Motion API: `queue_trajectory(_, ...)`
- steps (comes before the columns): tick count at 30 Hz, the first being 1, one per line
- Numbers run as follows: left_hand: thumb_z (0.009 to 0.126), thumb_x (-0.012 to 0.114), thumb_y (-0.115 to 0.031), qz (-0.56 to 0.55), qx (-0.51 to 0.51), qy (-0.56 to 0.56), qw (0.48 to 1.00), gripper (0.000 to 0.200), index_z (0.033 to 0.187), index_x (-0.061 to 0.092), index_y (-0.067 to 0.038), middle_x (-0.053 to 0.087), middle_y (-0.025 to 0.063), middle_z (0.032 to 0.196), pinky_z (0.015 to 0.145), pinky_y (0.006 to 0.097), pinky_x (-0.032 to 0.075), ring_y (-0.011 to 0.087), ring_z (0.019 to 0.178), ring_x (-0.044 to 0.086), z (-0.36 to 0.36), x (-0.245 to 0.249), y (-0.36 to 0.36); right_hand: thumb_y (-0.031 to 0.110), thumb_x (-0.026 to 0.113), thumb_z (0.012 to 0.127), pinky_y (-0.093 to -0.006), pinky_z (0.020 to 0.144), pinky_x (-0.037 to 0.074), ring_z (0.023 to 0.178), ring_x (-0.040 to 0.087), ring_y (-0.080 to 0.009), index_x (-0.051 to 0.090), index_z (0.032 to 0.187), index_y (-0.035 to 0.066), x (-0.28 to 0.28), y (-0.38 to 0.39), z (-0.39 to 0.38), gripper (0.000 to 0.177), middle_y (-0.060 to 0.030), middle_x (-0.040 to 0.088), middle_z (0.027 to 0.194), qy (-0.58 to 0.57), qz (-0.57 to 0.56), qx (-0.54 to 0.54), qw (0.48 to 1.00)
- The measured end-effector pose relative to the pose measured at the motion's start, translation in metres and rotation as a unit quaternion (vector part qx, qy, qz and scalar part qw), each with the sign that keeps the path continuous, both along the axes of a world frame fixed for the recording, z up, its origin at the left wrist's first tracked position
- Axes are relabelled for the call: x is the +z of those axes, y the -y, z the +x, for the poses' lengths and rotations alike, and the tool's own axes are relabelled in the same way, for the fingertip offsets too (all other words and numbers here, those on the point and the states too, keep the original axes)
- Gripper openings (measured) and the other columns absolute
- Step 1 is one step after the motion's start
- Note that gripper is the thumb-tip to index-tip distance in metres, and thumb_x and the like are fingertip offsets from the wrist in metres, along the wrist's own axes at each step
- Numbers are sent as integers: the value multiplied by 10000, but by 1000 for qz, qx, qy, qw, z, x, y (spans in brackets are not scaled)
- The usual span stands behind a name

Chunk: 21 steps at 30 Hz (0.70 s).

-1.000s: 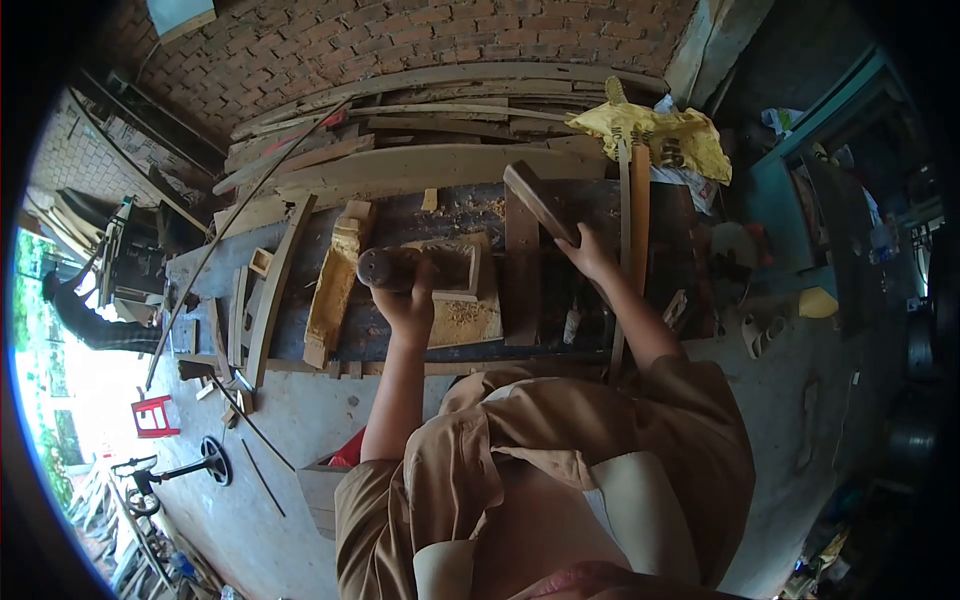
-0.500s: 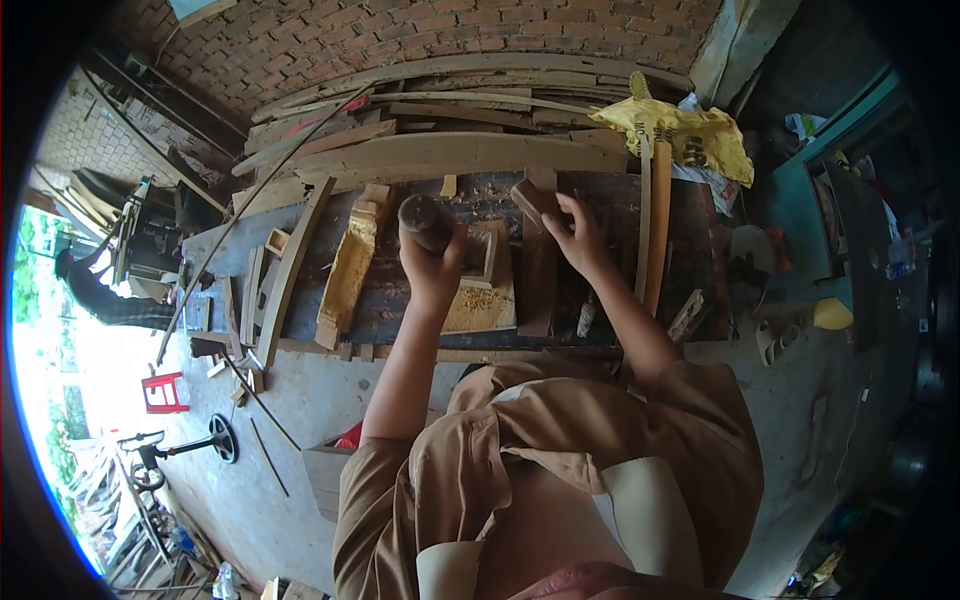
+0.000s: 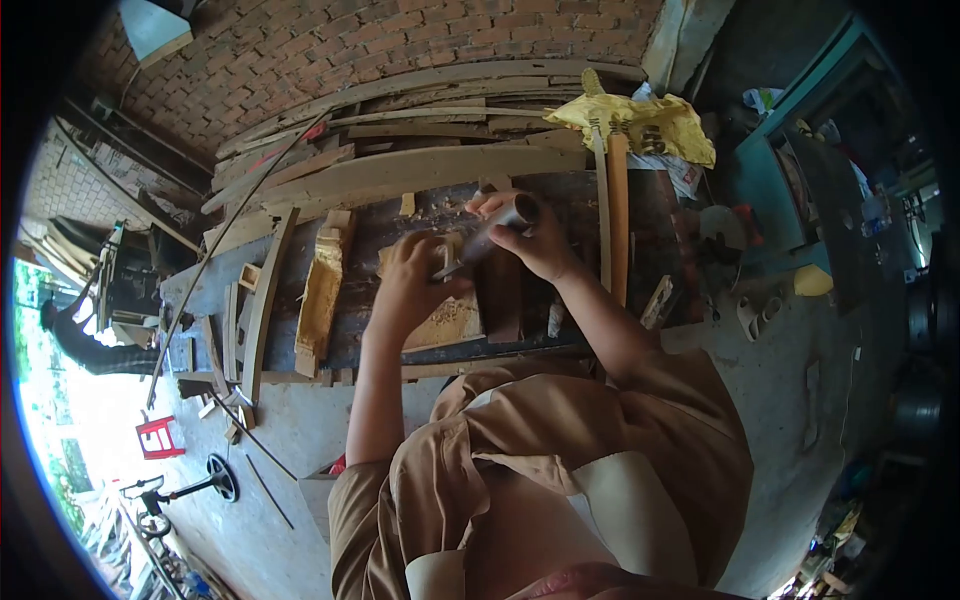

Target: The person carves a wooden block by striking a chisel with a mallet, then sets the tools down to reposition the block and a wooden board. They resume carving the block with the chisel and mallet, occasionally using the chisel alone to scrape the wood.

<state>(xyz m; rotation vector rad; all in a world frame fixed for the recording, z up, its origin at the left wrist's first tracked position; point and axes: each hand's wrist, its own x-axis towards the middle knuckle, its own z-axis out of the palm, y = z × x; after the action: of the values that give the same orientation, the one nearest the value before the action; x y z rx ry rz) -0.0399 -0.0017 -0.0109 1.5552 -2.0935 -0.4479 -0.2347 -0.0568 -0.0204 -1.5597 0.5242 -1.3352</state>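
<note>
My right hand (image 3: 540, 240) is wrapped round a dark cylindrical tool (image 3: 482, 247), which is blurred and slants down to the left. Its round end shows above my fingers, and its lower end comes close to my left hand (image 3: 405, 285). Bent over a light wooden piece (image 3: 447, 248), my left hand grips its left part and hides much of it, the thumb pointing right. Beneath lies a pale board (image 3: 445, 328) with wood shavings. Beside it, a dark brown plank (image 3: 501, 305) runs under the right hand.
On the dark workbench (image 3: 380, 230) lie a hollowed yellowish wood piece (image 3: 320, 290), long strips (image 3: 618, 215) and a small light block (image 3: 407, 204). Planks are stacked by the brick wall. A yellow sack (image 3: 660, 125) lies at the back right. Another person (image 3: 90, 335) bends at far left.
The dark round tool is no longer upright in my left hand; a dark cylindrical tool is now in my right. My left hand has lowered onto the light wooden piece. The view has shifted.
</note>
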Motion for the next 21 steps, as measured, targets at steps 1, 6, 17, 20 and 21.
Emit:
queue_trajectory(1, 559, 780, -371, 9, 27, 50, 998, 777, 1198, 453, -71, 415, 182, 1240, 957, 450, 328, 362, 1207, 330, 10, -10, 0, 178, 665, 774, -325, 837, 427, 937, 560, -186, 526, 963, 46, -7, 1, -13, 269, -98, 607, 935, 45, 50, 44, 997)
queue_trajectory(6, 477, 796, -469, 104, 83, 131, 982, 980, 1294, 367, -140, 267, 217, 1359, 1001, 548, 232, 420, 1291, 157, 27, -30, 3, 134, 613, 818, -400, 882, 434, 924, 568, -234, 516, 974, 50, -34, 2, -54, 202, -109, 590, 901, 333, 175, 13, 927)
queue_trajectory(17, 483, 835, -309, 81, 46, -13, 996, 1025, 1328, 291, -112, 257, 215, 1327, 955, 443, 375, 393, 1185, 348, 32, -57, 3, -14, 599, 778, -316, 862, 423, 998, 522, -164, 549, 925, 65, -134, 19, -163, 174, -61, 565, 1034, 372, 198, -406, 811)
queue_trajectory(20, 468, 841, -306, 79, 43, -7, 996, 1029, 1325, 301, -125, 240, 216, 1339, 949, 456, 380, 403, 1187, 345, 35, -62, 4, 39, 637, 779, -295, 812, 422, 919, 510, -140, 548, 970, 83, -171, 14, -154, 215, -15, 535, 1046, 478, 236, -410, 740)
queue_trajectory(21, 480, 835, -333, 91, 45, -1, 995, 1035, 1335, 284, -142, 218, 209, 1355, 950, 459, 377, 401, 1191, 341, 35, -62, 4, 70, 646, 783, -289, 809, 419, 916, 511, -136, 547, 978, 101, -179, 11, -158, 221, -7, 534, 1042, 496, 248, -407, 726)
